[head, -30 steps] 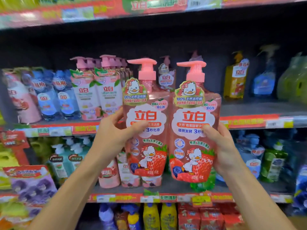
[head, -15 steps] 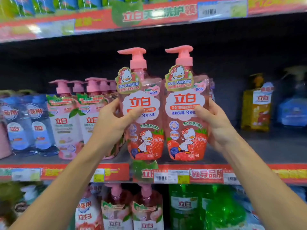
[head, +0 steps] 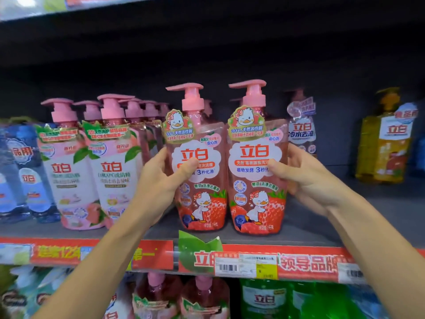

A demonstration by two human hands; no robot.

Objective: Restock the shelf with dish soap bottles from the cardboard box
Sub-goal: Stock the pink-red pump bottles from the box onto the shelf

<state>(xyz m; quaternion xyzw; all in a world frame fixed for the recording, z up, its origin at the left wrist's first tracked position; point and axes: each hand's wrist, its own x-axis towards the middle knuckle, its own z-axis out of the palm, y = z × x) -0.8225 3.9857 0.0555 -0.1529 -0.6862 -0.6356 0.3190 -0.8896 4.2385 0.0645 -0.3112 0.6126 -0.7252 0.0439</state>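
Supermarket shelving fills the view, dark grey boards backed by a dark panel, with a red price strip (head: 310, 261) running along the front edge of the middle shelf (head: 368, 217). On that shelf two pink strawberry dish soap bottles stand upright side by side, their sides touching, near the front edge. The left strawberry bottle (head: 200, 180) is gripped by the left hand (head: 161, 178), thumb pressed across the front label and fingers wrapped behind its left side. The right strawberry bottle (head: 257, 180) is gripped the same way by the right hand (head: 305, 178), thumb on the label and fingers curled round the right flank. Both bottles carry pink pump heads, a duck tag at the neck and a duck-and-strawberry picture low on the label; their bases appear to rest on the shelf board, though contact cannot be told for sure. Just to the left stands a row of peach-label pump bottles (head: 92, 171), several deep, and beyond them blue-wrapped bottles (head: 20, 171) at the far left. Behind the right hand a clear-pink bottle (head: 301, 132) stands further back, and well apart to the right a yellow bottle (head: 386, 143). Below the price strip, on the lower shelf, are more pink pump bottles (head: 179, 298) and green bottles (head: 266, 300).
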